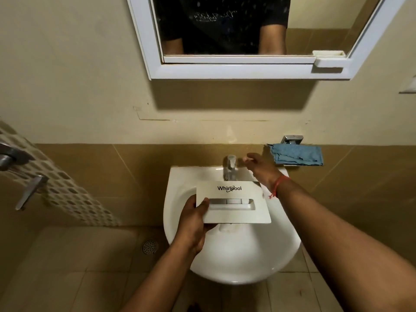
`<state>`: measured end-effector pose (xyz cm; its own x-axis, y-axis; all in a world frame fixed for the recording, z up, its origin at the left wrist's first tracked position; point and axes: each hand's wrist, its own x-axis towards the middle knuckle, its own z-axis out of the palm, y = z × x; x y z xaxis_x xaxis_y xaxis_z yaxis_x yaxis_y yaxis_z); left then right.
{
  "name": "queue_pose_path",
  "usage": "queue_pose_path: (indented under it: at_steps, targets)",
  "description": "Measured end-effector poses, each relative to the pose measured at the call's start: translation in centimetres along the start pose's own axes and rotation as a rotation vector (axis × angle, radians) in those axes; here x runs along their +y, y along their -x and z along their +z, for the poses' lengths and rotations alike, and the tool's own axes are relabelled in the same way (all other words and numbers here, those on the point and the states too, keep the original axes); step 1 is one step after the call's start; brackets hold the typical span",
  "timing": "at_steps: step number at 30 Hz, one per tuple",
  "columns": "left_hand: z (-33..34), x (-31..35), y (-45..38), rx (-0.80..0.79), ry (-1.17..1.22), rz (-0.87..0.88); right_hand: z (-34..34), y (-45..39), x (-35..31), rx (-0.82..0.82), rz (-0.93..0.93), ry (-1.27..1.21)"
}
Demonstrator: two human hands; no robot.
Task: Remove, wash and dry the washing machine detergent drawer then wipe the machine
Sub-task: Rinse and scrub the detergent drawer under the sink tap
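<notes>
Here my left hand (195,218) grips the detergent drawer (234,202) (over the sink (236,262)); my right hand (258,164), fingers loosely curled, hovers beside the tap (230,166).

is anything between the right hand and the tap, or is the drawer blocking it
Nothing visible stands between them. The right hand is raised just right of the tap, with only a small gap of tiled wall showing. The detergent drawer, gripped by the left hand, sits lower over the sink, nearer the person, out of that path.

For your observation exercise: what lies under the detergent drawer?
Under the detergent drawer, held by the left hand, is the white sink basin. The drawer covers the drain area.
</notes>
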<state>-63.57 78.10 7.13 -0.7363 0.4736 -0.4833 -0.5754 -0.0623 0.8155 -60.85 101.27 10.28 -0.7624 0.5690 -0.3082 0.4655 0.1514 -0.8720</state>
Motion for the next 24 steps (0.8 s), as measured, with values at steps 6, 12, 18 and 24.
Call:
queue_pose_path:
  at_steps: [6,12,18,24]
  targets:
    - [3.0,-0.6,1.4,0.044,0.029,0.053,-2.9,6.6,5.2,0.160,0.049,-0.429]
    - [7.4,-1.4,3.6,0.098,0.067,0.100,-4.3,10.9,6.8,0.048,0.010,-0.635]
    - [10.8,-1.2,6.1,0.151,0.105,0.192,-6.9,12.2,5.1,0.023,-0.104,-0.705]
    - [12.7,1.5,8.4,0.089,0.055,0.367,-8.2,13.5,2.0,0.060,-0.256,-0.775]
